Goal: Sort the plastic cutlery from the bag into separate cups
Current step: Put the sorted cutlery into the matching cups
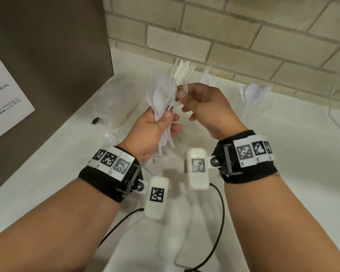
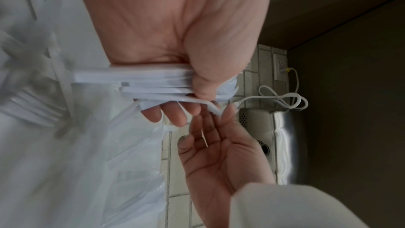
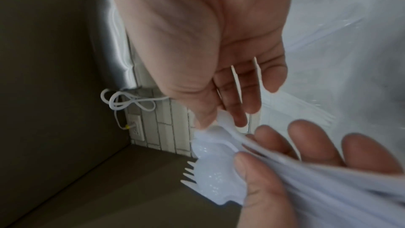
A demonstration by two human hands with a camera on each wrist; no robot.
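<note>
Left hand [image 1: 152, 132] is clamped round a fat bundle of white plastic cutlery [image 1: 162, 99], fingers and thumb wrapped over the handles, spoon bowls fanning upward; the right wrist view shows fork tines poking out of that bunch too. Right hand [image 1: 202, 107] is up against the bundle, thumb and forefinger pinching a single white piece [image 1: 185, 86] near the top, the other fingers loosely curled below. Both hands hover above the white bench [image 1: 283, 154]. Under and left of them, crumpled clear plastic, seemingly the bag [image 1: 114, 107], lies on the bench. Farther back, by the brick wall [image 1: 243, 36], three clumps of white cutlery stand upright: knives [image 1: 182, 70] behind the hands, forks [image 1: 208, 76] to their right, spoons [image 1: 253, 95] farthest right. The cups holding them are too clear and blurred to make out.
</note>
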